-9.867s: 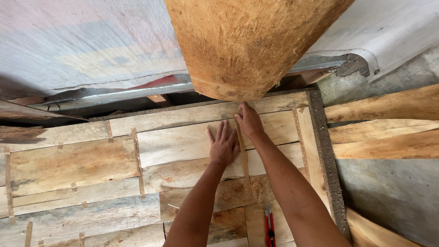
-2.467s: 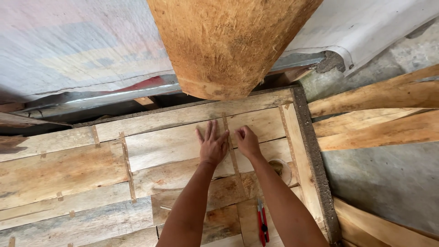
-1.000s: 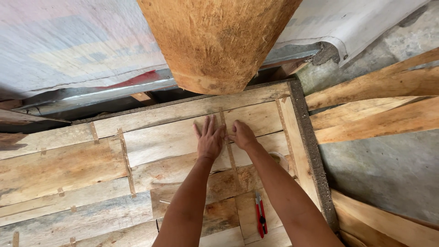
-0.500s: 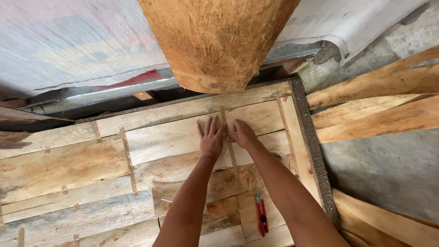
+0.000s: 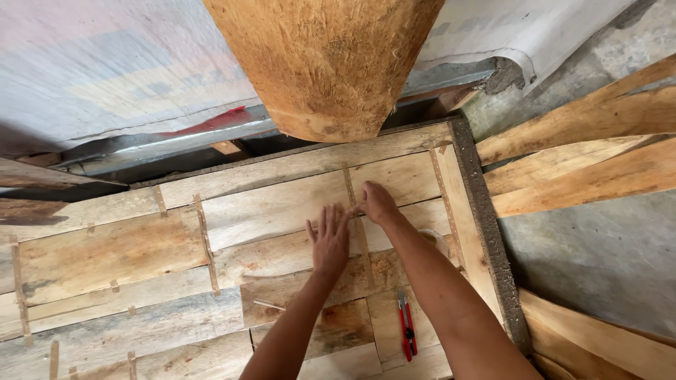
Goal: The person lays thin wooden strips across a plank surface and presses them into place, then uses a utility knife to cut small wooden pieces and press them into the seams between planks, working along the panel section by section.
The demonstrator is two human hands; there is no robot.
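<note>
Where fingers [image 5: 325, 226] press, tape strip [image 5: 355, 218] alongside.

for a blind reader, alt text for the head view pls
Both hands press on a patchwork wooden board panel: left hand flat, right hand on a thin vertical strip. Red-handled pliers lie nearby; a rough log overhangs.

hands [image 5: 352, 225] flat on plank panel [image 5: 267, 211]

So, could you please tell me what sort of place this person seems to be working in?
Probably a rough outdoor or shed woodworking spot. A panel of weathered boards lies on bare concrete floor, loose planks are stacked beside it, and a thick fibrous trunk rises past plastic sheeting. Both hands press on the panel.
</note>
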